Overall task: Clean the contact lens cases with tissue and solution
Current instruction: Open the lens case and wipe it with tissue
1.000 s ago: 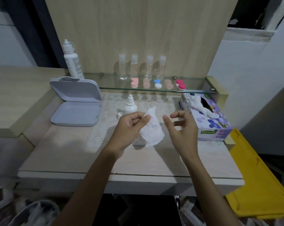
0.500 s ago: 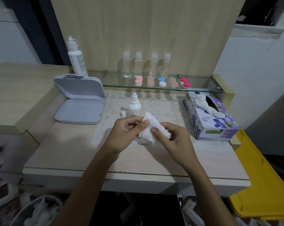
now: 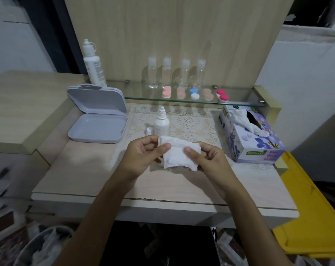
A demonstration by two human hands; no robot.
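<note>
A crumpled white tissue (image 3: 177, 154) is held above the table between both hands. My left hand (image 3: 141, 156) pinches its left upper corner with thumb and fingers. My right hand (image 3: 207, 159) grips its right side, thumb on top. Just behind the tissue stands a small white solution bottle (image 3: 161, 122) with its cap off; the cap (image 3: 149, 130) sits to its left. Several contact lens cases lie on the glass shelf (image 3: 135, 91): pink (image 3: 166, 93), peach (image 3: 180, 93), blue and white (image 3: 194, 93), peach (image 3: 208, 94), red (image 3: 222, 95).
A large white solution bottle (image 3: 92, 65) stands at the shelf's left end, several clear small bottles (image 3: 175, 73) along the back. An open grey case (image 3: 98, 116) lies on the left, a purple tissue box (image 3: 252, 137) on the right. A yellow board (image 3: 312, 212) leans at the right.
My right hand came in from open air and took hold of the tissue's right side. Both hands then spread the tissue flatter between them.
</note>
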